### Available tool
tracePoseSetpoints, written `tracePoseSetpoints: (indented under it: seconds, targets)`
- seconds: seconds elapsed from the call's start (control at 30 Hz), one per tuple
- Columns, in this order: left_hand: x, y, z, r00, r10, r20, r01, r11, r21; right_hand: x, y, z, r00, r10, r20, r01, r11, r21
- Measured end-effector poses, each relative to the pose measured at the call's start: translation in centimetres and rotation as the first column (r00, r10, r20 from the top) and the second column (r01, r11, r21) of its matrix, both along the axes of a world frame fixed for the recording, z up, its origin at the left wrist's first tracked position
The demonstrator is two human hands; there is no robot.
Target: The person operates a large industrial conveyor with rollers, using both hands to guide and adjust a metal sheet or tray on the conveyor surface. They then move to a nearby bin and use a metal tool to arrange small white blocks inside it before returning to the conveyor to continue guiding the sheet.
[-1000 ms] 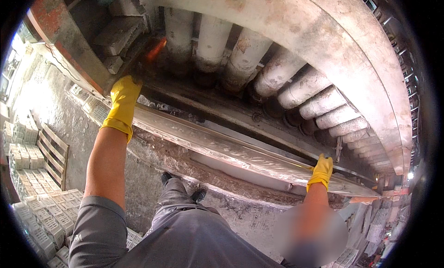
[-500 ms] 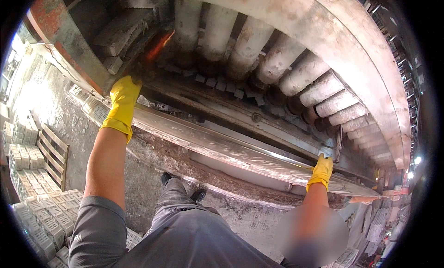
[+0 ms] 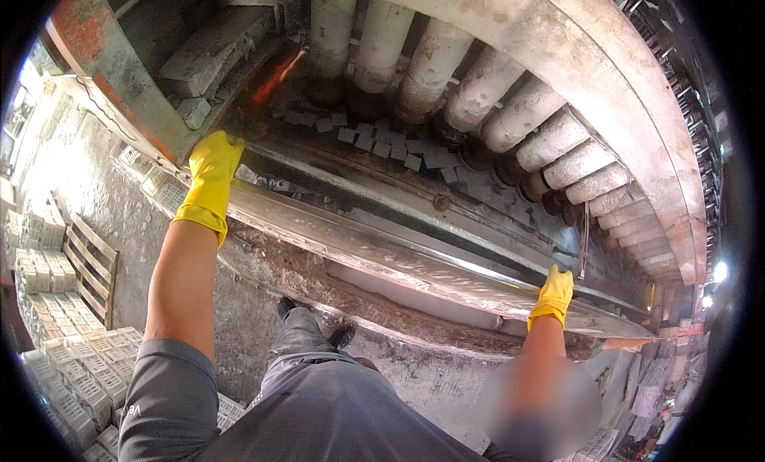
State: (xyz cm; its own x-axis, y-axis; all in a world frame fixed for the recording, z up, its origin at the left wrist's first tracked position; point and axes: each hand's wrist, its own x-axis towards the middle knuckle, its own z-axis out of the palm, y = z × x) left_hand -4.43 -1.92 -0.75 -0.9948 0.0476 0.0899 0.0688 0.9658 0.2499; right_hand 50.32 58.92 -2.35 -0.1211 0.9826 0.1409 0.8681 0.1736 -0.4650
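Note:
Both of my hands wear yellow rubber gloves and rest at the front of a large machine. At the left end of the long metal front rail [image 3: 382,251], my left hand [image 3: 213,166] is curled over the machine's edge, beside the rusty frame corner [image 3: 127,95]. My right hand [image 3: 555,291] closes on the same rail toward its right end, next to a thin upright rod [image 3: 584,243]. Behind the rail, several small pale square pieces [image 3: 381,149] lie in a dark trough under a row of thick, dusty cylinders [image 3: 434,68].
A curved metal beam [image 3: 574,48] arches above the cylinders. An orange-red streak [image 3: 275,78] glows at the trough's left end. Stacked white slotted crates [image 3: 80,366] and a wooden pallet [image 3: 93,263] are at the left. My feet [image 3: 343,336] are close to the machine's base.
More of the pale square pieces now show beneath the cylinders, and a gap has widened between them. A bar behind the rail looks brighter. Both hands have stayed in place.

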Motion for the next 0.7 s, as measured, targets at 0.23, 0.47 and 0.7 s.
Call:
tracePoseSetpoints:
  seconds: [0.23,0.47,0.7]
  targets:
    - [0.0,-0.3,-0.7,0.999,-0.022,-0.036,0.022,1.0,0.004,-0.8,-1.3,1.3,0.996,-0.05,0.07,0.054,0.997,-0.048]
    - [0.2,-0.3,-1.2,0.996,-0.014,-0.093,0.013,1.0,-0.002,-1.2,-3.2,2.6,0.998,-0.046,0.035,0.05,0.993,-0.103]
    - [0.7,-0.3,-0.6,0.997,-0.039,-0.071,0.04,0.999,0.007,1.5,1.0,-1.6,0.999,0.022,-0.042,-0.023,1.0,-0.013]
